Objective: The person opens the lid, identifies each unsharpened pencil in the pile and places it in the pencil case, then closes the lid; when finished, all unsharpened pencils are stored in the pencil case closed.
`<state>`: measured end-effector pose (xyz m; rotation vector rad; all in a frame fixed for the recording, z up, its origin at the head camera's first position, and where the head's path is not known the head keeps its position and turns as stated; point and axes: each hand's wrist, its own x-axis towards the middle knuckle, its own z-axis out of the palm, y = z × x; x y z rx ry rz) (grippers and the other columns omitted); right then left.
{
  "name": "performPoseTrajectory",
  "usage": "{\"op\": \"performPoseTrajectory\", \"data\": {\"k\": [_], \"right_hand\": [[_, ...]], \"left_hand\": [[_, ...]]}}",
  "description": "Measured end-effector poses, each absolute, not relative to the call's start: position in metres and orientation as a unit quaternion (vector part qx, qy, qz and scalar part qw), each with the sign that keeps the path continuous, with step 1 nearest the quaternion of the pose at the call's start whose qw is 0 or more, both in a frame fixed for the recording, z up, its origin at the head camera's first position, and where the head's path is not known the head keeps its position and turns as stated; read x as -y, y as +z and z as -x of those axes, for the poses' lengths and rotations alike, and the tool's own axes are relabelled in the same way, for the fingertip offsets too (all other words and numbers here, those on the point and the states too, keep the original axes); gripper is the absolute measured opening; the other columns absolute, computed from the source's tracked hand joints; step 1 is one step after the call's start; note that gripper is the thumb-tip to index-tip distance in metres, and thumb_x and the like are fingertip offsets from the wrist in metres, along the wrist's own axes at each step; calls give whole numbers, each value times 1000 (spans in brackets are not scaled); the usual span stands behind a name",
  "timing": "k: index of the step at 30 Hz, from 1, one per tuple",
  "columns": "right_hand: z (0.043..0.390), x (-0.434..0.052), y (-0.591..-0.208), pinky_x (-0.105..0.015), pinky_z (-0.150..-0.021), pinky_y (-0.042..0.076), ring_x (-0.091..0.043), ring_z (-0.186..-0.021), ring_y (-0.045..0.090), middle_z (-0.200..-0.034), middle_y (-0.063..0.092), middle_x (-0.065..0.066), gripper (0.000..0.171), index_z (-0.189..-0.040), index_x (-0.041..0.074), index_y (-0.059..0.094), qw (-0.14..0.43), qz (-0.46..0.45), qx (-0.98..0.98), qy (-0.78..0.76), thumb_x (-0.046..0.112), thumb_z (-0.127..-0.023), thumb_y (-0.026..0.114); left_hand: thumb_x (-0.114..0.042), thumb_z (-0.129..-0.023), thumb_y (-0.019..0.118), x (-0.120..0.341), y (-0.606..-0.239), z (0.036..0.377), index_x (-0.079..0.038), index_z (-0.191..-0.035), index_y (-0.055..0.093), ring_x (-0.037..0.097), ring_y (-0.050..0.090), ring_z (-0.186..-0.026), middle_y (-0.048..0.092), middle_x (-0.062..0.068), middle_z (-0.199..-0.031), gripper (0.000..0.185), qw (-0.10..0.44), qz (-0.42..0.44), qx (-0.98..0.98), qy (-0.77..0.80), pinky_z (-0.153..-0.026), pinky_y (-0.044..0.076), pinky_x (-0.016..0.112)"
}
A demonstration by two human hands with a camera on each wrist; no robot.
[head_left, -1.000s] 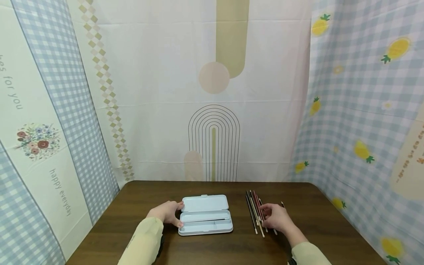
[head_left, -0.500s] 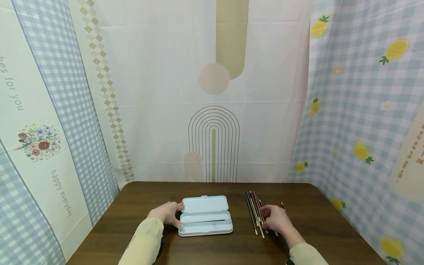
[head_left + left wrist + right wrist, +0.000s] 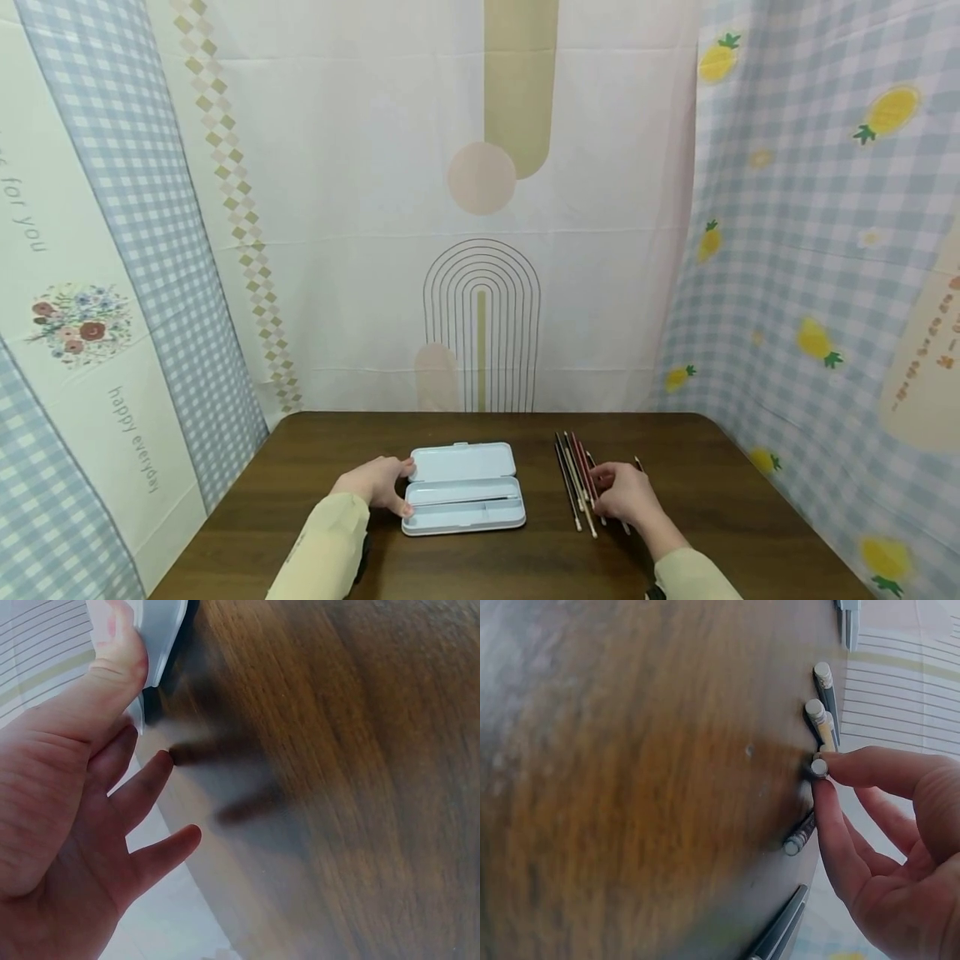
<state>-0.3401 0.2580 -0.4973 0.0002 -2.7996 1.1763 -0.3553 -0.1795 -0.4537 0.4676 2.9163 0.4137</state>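
Observation:
A pale blue pencil case (image 3: 463, 527) lies with its lid raised back on the table, and one dark pencil (image 3: 480, 500) lies inside it. My left hand (image 3: 372, 483) holds the left end of the case, thumb at the front corner and fingertips near the lid. In the left wrist view, its other fingers stand apart from the case. To the right, my right hand (image 3: 624, 493) pinches the white eraser end of a pencil (image 3: 819, 767) between thumb and finger. Several pencils (image 3: 570, 483) lie loosely together beside that hand, black, tan and red; it partly covers some.
A separate dark pencil (image 3: 638, 464) lies to the right of the right hand, mostly hidden by it in the head view. The brown wooden table (image 3: 465, 575) ends at a patterned cloth backdrop (image 3: 360, 250), with checked cloth (image 3: 795, 250) on the right.
The head view shifts slightly. Both hands keep nearly the same places, the left at the pencil case and the right at the pencils.

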Motion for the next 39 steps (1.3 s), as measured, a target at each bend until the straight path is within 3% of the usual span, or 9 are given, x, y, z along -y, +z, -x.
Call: {"op": "performPoseTrajectory", "data": {"k": [8, 18, 22, 29, 39], "right_hand": [[336, -258, -492, -39, -69, 59, -31, -100, 68, -109, 74, -14, 53, -120, -2, 75, 36, 32, 888, 457, -8, -68, 81], [333, -258, -493, -37, -67, 62, -22, -80, 71, -113, 73, -26, 55, -132, -12, 65, 13, 68, 810, 582, -12, -77, 74], [333, -260, -494, -36, -70, 62, -23, -84, 73, -113, 73, -27, 56, -134, -13, 64, 18, 74, 783, 618, -11, -79, 73], [335, -266, -496, -37, -81, 64, -23, -97, 76, -128, 71, -31, 61, -146, -11, 55, 8, 83, 750, 656, -4, -88, 73], [335, -257, -493, -31, -76, 60, -21, -97, 73, -137, 67, -29, 68, -153, -6, 50, 4, 77, 715, 694, -8, -88, 69]], "left_hand": [[-26, -76, 97, 180, -453, 355, -3, -144, 67, 39, 52, -144, 60, 9, -155, 78, 79, -155, -975, 135, -118, 42, 57], [-27, -75, 98, 181, -459, 353, -4, -143, 68, 40, 53, -144, 60, 9, -154, 78, 78, -153, -976, 135, -117, 42, 57], [-26, -75, 98, 180, -458, 354, -3, -143, 68, 40, 53, -143, 61, 10, -154, 78, 75, -155, -976, 135, -118, 42, 57], [-25, -75, 98, 179, -458, 354, -2, -142, 68, 40, 53, -143, 61, 10, -153, 77, 73, -160, -974, 140, -118, 42, 57], [-25, -76, 97, 179, -455, 356, -2, -143, 68, 40, 52, -144, 60, 9, -155, 77, 80, -155, -975, 137, -118, 42, 56]]}}
